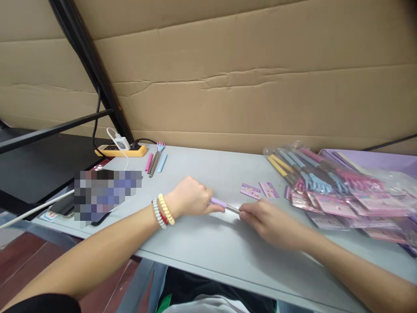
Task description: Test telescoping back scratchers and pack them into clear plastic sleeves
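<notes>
My left hand (190, 198) is closed around the purple handle of a small telescopic back scratcher (224, 205) that lies low over the grey table (208, 252). Its metal shaft runs right to my right hand (265, 219), whose fingers pinch the other end; the scratcher's head is hidden under them. Coiled bracelets circle my left wrist. Two small pink cards (259, 190) lie just beyond my right hand.
A pile of packaged back scratchers in clear bags (329, 182) fills the table's right side. At the back left lie a yellow power strip (122, 150) with a white plug and several loose scratchers (156, 160). A cardboard wall stands behind. A phone lies at the left edge.
</notes>
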`<state>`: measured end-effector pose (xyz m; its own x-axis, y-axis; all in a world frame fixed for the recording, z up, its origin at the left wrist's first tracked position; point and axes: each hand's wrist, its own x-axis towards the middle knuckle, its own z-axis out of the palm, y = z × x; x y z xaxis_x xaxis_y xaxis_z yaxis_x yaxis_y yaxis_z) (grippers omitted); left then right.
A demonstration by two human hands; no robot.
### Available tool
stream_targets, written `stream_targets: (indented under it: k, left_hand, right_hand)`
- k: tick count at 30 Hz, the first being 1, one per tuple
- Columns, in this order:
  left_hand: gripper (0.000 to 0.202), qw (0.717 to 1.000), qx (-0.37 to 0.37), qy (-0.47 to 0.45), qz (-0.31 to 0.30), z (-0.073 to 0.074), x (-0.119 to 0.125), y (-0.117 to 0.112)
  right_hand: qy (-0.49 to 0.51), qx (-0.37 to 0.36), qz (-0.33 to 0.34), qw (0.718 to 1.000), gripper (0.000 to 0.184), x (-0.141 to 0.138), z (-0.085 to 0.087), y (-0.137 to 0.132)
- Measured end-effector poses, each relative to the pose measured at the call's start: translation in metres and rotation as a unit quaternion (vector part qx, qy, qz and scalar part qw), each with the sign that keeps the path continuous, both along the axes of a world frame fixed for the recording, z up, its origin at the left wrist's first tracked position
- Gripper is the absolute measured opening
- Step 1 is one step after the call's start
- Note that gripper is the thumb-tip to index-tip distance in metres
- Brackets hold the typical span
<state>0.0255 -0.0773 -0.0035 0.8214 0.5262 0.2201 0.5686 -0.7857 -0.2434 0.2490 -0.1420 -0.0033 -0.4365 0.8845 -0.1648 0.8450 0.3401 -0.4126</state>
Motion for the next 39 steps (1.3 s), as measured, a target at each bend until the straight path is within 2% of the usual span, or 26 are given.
stream_targets:
  k: [3,6,9,12,14,16,19,24,31,39]
  left_hand:
    - [0.061,1.000,0.002,0.008,-0.011,-0.003,0.005,-0.006]
    - [0.059,1.000,0.009,0.001,0.003,0.003,0.007,-0.009]
    - [0.058,0.999,-0.008,0.002,0.045,0.012,0.007,-0.007]
    - [0.053,0.995,-0.067,0.015,0.076,0.015,0.007,-0.008]
    - [0.048,0.989,-0.122,0.022,0.082,0.014,0.009,-0.012]
    - [0.046,0.981,-0.171,0.036,0.083,0.011,0.011,-0.018]
    - [0.047,0.970,-0.216,0.058,0.097,0.006,0.017,-0.028]
    - [0.048,0.959,-0.252,0.063,0.117,0.005,0.025,-0.038]
    - [0.050,0.951,-0.277,0.047,0.133,0.002,0.028,-0.039]
    - [0.052,0.957,-0.257,0.027,0.132,0.000,0.036,-0.040]
  right_hand:
    - [-0.039,-0.014,-0.016,0.999,0.028,0.000,0.000,-0.007]
    - [-0.080,-0.029,0.002,0.996,0.026,0.000,0.010,-0.008]
    - [-0.129,0.037,0.012,0.991,0.023,-0.005,0.017,-0.006]
    - [-0.219,0.120,-0.024,0.968,0.017,-0.013,0.012,-0.003]
    - [-0.258,0.123,-0.049,0.957,0.016,-0.017,0.006,0.000]
    - [-0.274,0.095,-0.056,0.955,0.017,-0.018,0.001,0.004]
    - [-0.279,0.050,-0.054,0.957,0.020,-0.018,-0.002,0.009]
    - [-0.274,0.024,-0.061,0.960,0.019,-0.020,0.000,0.012]
    - [-0.242,0.050,-0.051,0.968,0.019,-0.019,-0.008,0.018]
    - [-0.230,0.076,-0.035,0.970,0.021,-0.015,-0.011,0.019]
